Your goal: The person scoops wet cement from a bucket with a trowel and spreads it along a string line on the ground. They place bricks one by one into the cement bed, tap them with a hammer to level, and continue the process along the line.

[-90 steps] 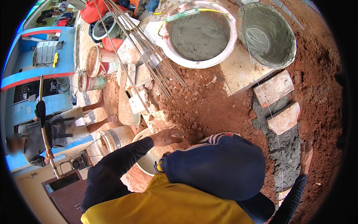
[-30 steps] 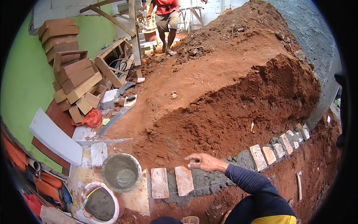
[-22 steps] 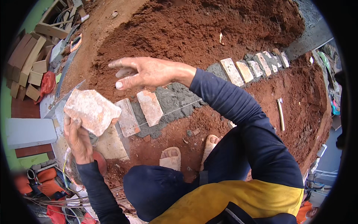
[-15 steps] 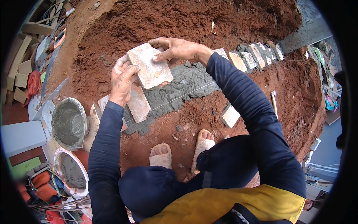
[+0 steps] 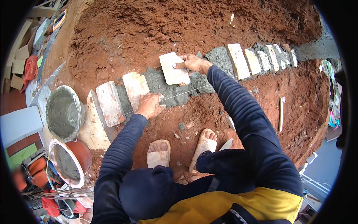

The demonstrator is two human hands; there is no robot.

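My right hand point(image 5: 192, 63) grips a pale, flat brick piece point(image 5: 170, 72) over the grey mortar bed point(image 5: 175, 96), thumb on its face. My left hand point(image 5: 150, 105) is lower, beside the near end of a laid pale brick point(image 5: 134, 84), with fingers bent and apart; whether it touches the brick or mortar is unclear. Another brick point(image 5: 108, 104) lies to the left. A thin white string point(image 5: 201, 88) runs along the front of the bed. To the right, a row of bricks point(image 5: 238, 61) sits tilted slightly in mortar.
Two buckets with grey mix point(image 5: 61, 112) point(image 5: 69, 164) stand at left, beside offcuts of wood point(image 5: 23, 52) and a saw point(image 5: 44, 56). A reddish earth bank point(image 5: 167, 22) rises behind the bed. A pale-handled tool point(image 5: 281, 115) lies at right. My sandalled feet stand in the trench.
My view has swung round to the bed. The brick, earlier in my left hand, was then held by both; now my right hand alone holds it, farther right, and my left hand has dropped lower.
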